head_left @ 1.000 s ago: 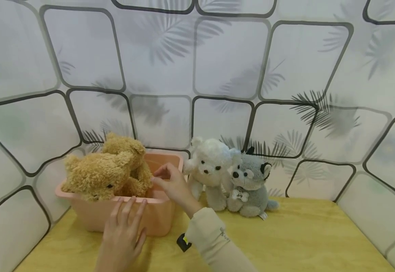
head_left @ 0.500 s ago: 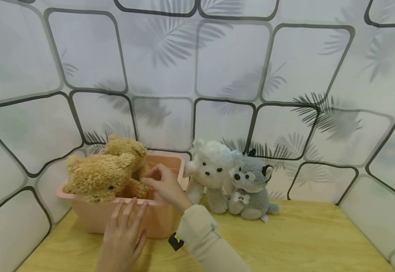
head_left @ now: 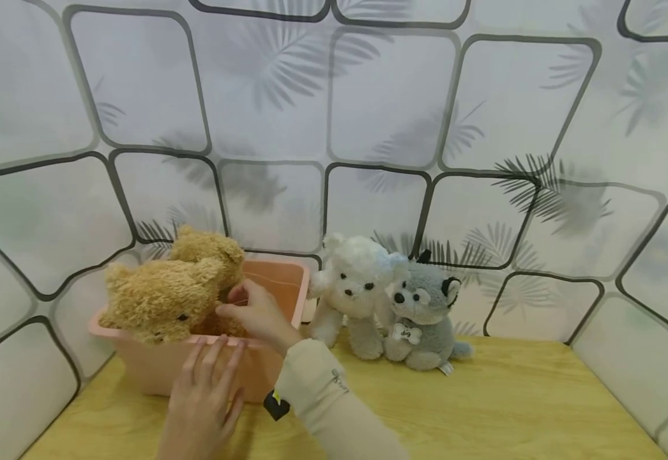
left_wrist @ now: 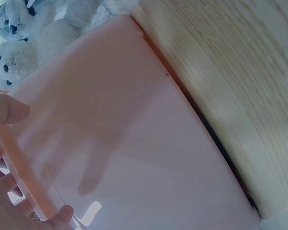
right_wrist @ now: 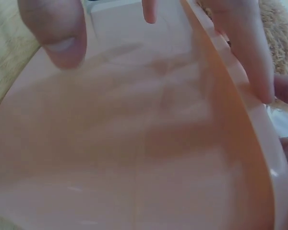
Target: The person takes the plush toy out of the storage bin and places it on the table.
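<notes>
Currently the right hand (head_left: 256, 313) reaches into the bin (head_left: 276, 291) at the table's (head_left: 512, 409) back-left corner, fingers curled at the brown bear (head_left: 164, 303); whether it grips is unclear. The left hand (head_left: 204, 399), fingers straight, steadies the near wall. Next: secure a firm grip.

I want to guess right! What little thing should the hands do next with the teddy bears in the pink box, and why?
Probably the right hand should close on the brown teddy bear it reaches inside the pink box; its fingers look right at the fur, though a grip isn't clear. The left hand lies flat on the box's front wall, steadying it.
</notes>
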{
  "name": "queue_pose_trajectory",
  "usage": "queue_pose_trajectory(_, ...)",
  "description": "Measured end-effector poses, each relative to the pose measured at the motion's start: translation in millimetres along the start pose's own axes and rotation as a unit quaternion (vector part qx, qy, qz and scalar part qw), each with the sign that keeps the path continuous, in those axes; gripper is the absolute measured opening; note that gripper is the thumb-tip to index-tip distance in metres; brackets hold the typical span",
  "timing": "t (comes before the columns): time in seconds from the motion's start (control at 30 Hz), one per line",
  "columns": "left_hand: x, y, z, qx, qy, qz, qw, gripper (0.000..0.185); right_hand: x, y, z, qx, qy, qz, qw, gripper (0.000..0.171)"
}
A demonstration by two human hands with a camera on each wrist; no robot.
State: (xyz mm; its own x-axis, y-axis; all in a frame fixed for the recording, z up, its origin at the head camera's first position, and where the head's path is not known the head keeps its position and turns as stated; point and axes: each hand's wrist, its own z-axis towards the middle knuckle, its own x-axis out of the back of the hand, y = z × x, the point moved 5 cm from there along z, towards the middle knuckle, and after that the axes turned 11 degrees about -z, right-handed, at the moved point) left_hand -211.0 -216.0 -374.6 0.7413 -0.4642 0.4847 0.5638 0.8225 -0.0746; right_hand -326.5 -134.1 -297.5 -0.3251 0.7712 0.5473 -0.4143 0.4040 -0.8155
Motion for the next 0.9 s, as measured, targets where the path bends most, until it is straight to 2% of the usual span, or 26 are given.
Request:
queue_pose_trajectory(0.27, 0.9, -1.1, -0.9, -0.016, 0.008, -0.007, 0.9998, 0.059, -11.4, 0.1, 7.1, -0.008, -0.014, -0.027, 1.000, 0.031)
queue_pose_trajectory(0.43, 1.2, -1.9, -1.2, -0.015, 0.004, -0.008, 0.9998, 0.059, -19.2, -2.1, 9.6, -0.013, -0.055, -0.017, 0.998, 0.045)
queue_pose_trajectory(0.57, 1.5, -0.5, 0.0, -0.013, -0.002, -0.005, 0.9999, 0.059, -26.0, -3.2, 13.4, -0.012, -0.088, 0.010, 0.996, 0.054)
queue_pose_trajectory(0.77, 1.9, 0.6, 1.6, -0.013, -0.016, -0.001, 0.9998, 0.058, -32.6, -1.9, 16.9, -0.003, -0.160, 0.062, 0.985, 0.056)
queue_pose_trajectory(0.9, 2.1, 0.6, 3.1, -0.022, -0.008, -0.003, 0.9997, 0.057, -32.7, -1.2, 16.3, -0.009, -0.193, 0.065, 0.979, 0.046)
